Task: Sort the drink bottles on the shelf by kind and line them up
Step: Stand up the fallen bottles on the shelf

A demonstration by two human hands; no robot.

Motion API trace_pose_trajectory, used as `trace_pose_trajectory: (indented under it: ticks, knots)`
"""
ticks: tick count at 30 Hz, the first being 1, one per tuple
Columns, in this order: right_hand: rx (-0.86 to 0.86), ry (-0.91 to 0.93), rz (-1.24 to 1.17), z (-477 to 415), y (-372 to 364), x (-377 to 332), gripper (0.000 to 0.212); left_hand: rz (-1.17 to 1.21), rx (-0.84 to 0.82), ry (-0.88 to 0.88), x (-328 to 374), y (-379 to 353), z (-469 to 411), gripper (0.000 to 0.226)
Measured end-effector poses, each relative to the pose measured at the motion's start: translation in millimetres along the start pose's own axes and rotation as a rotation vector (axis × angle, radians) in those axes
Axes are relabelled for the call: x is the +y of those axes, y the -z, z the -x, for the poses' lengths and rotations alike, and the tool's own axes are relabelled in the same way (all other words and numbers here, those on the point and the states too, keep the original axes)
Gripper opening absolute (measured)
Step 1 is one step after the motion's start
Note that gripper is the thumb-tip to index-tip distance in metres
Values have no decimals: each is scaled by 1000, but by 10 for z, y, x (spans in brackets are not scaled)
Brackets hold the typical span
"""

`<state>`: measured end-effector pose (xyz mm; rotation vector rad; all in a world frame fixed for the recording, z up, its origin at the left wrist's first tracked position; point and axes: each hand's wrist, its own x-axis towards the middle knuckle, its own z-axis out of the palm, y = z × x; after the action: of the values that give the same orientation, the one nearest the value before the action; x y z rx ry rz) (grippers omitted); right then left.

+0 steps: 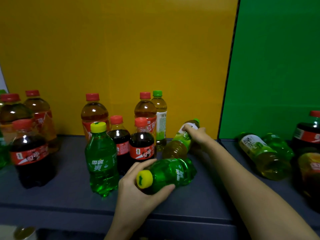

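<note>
Left hand (pixel 138 186) grips green soda bottle (pixel 171 172); right hand (pixel 197 134) grips tea bottle (pixel 178 144).

The light is dim and warm, and the colours are heavily saturated. Small white glints sit high on the red-capped brown tea bottle (pixel 94 110), so light falls from above. The dark grey shelf (pixel 52 201) carries soft shadows. Bottles at both side edges, like the red-labelled dark cola bottle (pixel 29 153), look smeared and bowed.

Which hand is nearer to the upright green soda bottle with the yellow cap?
Left. The left hand grips a lying green soda bottle just right of the upright green soda bottle; the right hand is farther right and back, gripping a lying tea bottle.
</note>
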<state>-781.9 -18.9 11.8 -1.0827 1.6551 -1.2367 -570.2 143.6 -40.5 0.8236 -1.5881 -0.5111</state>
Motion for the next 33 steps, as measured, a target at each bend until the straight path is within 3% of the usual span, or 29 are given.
trace_pose_trajectory:
  ticks: [4, 7, 13, 21, 27, 30, 33]
  knots:
    - [31, 271, -26, 176, 160, -65, 89, 177, 110, 18, 74, -49, -74, 38]
    - [39, 485, 25, 381, 290, -86, 90, 160, 124, -14, 155, -112, -177, 35]
    - [56, 814, 280, 716, 436, 0, 88, -84, 149, -73, 208, -344, -371, 69]
    - [-28, 778, 220, 801, 422, 110, 95, -237, 139, -40, 121, -525, -467, 67]
    - [17, 718, 172, 913, 366, 136, 94, -270, 57, -32, 115, -577, -373, 74]
    - [72, 660, 264, 1003, 419, 129, 83, -274, 58, -58, 131, -620, -281, 64]
    - [194, 617, 450, 1140, 641, 129, 54, -301, 160, -227, 206, -692, -147, 49]
